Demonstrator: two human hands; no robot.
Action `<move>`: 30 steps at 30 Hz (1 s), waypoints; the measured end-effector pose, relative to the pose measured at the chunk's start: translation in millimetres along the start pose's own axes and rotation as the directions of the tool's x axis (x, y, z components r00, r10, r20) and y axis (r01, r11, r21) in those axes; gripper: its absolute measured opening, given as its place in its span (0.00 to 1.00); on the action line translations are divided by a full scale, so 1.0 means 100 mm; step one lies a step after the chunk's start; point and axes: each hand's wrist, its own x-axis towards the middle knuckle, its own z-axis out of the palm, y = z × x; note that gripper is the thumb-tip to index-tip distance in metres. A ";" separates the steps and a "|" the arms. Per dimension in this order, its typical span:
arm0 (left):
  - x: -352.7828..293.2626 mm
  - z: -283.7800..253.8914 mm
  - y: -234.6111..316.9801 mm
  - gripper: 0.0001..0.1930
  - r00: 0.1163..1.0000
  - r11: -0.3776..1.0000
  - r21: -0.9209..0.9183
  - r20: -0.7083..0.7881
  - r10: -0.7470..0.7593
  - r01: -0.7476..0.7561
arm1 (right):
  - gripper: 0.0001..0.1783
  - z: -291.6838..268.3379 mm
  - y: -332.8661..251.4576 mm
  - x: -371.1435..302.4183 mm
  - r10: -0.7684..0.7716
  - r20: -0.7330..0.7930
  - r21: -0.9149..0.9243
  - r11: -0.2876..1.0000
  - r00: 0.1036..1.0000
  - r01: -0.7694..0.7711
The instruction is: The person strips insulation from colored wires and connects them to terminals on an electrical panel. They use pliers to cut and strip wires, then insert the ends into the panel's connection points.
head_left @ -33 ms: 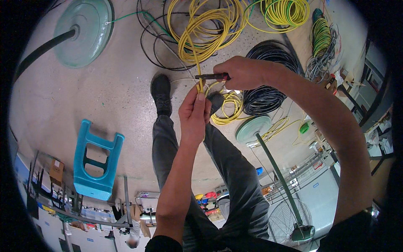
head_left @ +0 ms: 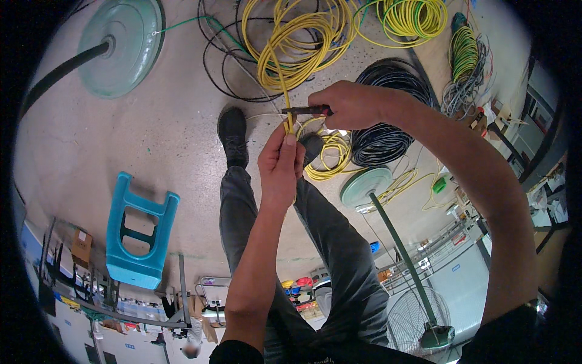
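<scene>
My left hand (head_left: 280, 165) is closed around a yellow cable (head_left: 289, 125), thumb pressed on it from above. The cable runs up to a loose yellow coil (head_left: 297, 60) on the floor. From the right, my right hand (head_left: 354, 106) grips a pair of pliers (head_left: 310, 111) with dark jaws and red on the handle. The plier tips meet the cable just above my left fingertips; whether the jaws are closed on it is too small to tell. Behind my right forearm lies a thick black cable coil (head_left: 388, 145). A smaller yellow coil (head_left: 330, 159) rests by my right shoe.
A blue plastic stool (head_left: 138, 267) stands at the left. Round green bases carry poles, one at far left (head_left: 124, 67), another (head_left: 357, 189) on the right with a fan (head_left: 418, 312). Yellow-green coils (head_left: 418, 18) lie at the far right. My shoes flank the work area.
</scene>
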 end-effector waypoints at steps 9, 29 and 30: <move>0.00 -0.03 0.03 0.20 1.000 1.000 -0.004 0.015 0.005 -0.005 | 0.12 -0.08 -0.14 0.05 0.074 0.031 -0.201 0.977 0.997 -0.067; -0.03 -0.08 0.07 0.20 1.000 0.999 -0.026 0.012 -0.027 0.028 | 0.30 -0.13 -0.20 0.21 0.138 0.138 -0.323 0.942 0.981 -0.087; -0.03 -0.09 0.07 0.20 1.000 0.999 -0.033 0.016 -0.027 0.027 | 0.30 -0.13 -0.21 0.22 0.144 0.136 -0.321 0.942 0.980 -0.094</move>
